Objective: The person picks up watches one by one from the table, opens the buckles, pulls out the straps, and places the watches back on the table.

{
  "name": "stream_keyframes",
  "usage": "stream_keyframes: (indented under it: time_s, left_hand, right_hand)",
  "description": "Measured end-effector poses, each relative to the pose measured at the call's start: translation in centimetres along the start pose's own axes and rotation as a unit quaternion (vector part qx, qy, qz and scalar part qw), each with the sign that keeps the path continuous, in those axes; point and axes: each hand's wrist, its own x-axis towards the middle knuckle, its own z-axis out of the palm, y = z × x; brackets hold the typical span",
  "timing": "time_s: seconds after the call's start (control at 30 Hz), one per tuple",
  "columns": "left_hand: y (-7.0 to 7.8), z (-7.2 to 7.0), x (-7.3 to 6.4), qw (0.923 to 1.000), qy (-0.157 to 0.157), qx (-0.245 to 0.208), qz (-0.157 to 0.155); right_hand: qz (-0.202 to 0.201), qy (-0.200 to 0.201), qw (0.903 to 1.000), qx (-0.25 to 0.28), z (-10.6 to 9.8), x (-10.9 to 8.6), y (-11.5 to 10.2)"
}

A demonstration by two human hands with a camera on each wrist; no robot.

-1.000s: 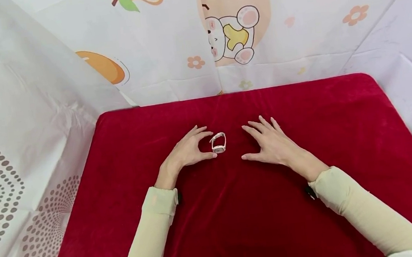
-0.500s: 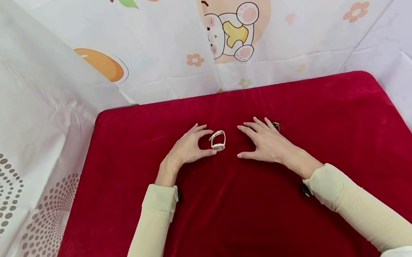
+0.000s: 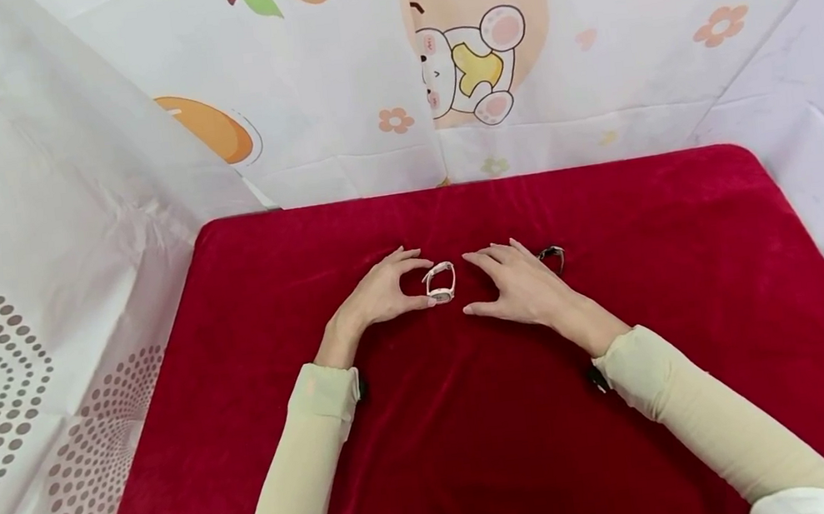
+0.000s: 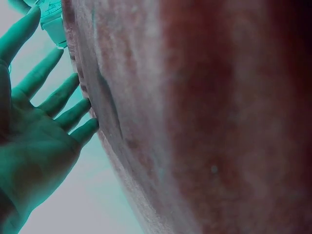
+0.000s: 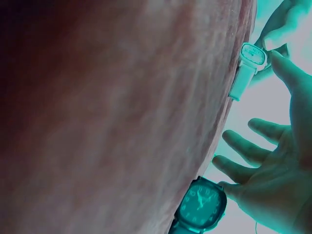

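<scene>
On the red surface [image 3: 475,426]: I see the side edges well out from the left hand [image 3: 378,294] and the right hand [image 3: 524,289]. The far edge is past them, with a white sheet [image 3: 331,56] hanging behind it.
Room to move: I have a wide strip of red between the two sleeves [image 3: 295,479], and more red up to the far edge.
White watch [image 3: 441,297]: it is between the hands, just beside the left one. The left thumb is right by its face; I can't tell if they touch.
Dark watch [image 5: 200,204]: it is just beside the right hand, on its outer side.
Left fingers: bent like a letter C, thumb apart.
Right fingers: spread, thumb apart, facing the white watch.
My count: two hands, two sleeves, two watches, one white and one dark.
</scene>
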Motion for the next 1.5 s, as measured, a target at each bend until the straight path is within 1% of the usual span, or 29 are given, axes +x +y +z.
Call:
stream_keyframes:
  time_s: [0.2,0.4,0.63,0.87,1.1,1.5]
  left_hand:
    - [0.2,0.0,0.1,1.0,0.002,0.009,0.002]
    - [0.2,0.0,0.1,0.9998,0.005,0.016,0.005]
    - [0.2,0.2,0.2,0.9996,0.009,0.027,0.007]
    - [0.3,0.3,0.2,0.9997,0.004,0.024,0.004]
    - [0.6,0.1,0.2,0.9998,0.007,0.02,0.0]
    - [0.6,0.2,0.3,0.9996,0.01,0.028,0.005]
  right_hand:
    - [0.001,-0.01,0.9999,0.002,0.2,0.4,-0.4]
    - [0.019,-0.026,0.9994,0.016,0.3,0.9,-0.6]
    - [0.02,-0.029,0.9993,0.013,0.5,1.3,-0.6]
    - [0.017,-0.031,0.9993,0.007,0.6,1.5,-0.7]
    - [0.014,-0.025,0.9996,-0.005,0.7,1.9,-0.6]
    - [0.019,-0.024,0.9993,-0.02,1.0,2.4,-0.7]
